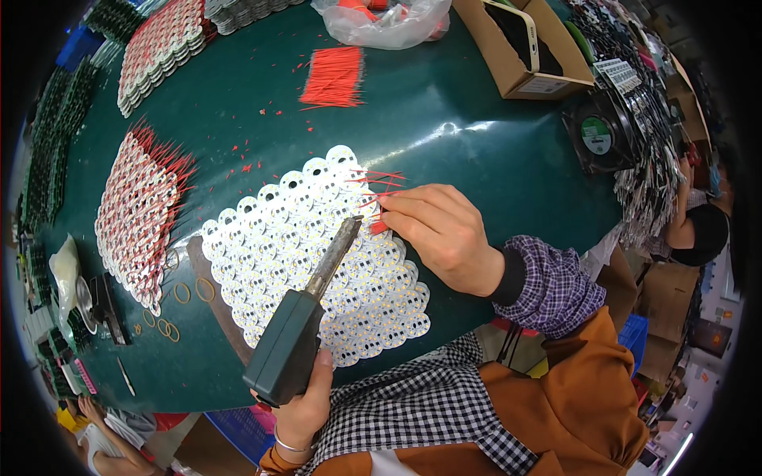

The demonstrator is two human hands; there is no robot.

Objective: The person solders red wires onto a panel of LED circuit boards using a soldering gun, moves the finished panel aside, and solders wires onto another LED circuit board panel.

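Note:
A white panel of round LED boards [270,230] lies in front of me on the table. My left hand [305,404] is wrapped round a soldering gun [287,345] with a dark green body. Its metal barrel reaches over the panel, and the tip is close to the panel's upper right part. My right hand [444,234] pinches short red wires [379,227] at the panel's right edge, near that tip. A few more red wires [382,176] stick out past the edge just above my fingers. Whether the tip touches a board, I cannot tell.
To the left stands a stack of panels with red wires [139,210], with rubber bands [182,293] beside it. Further off lie a red wire bundle [333,77], a plastic bag [381,22] and a cardboard box [548,83]. A fan [599,133] stands at right.

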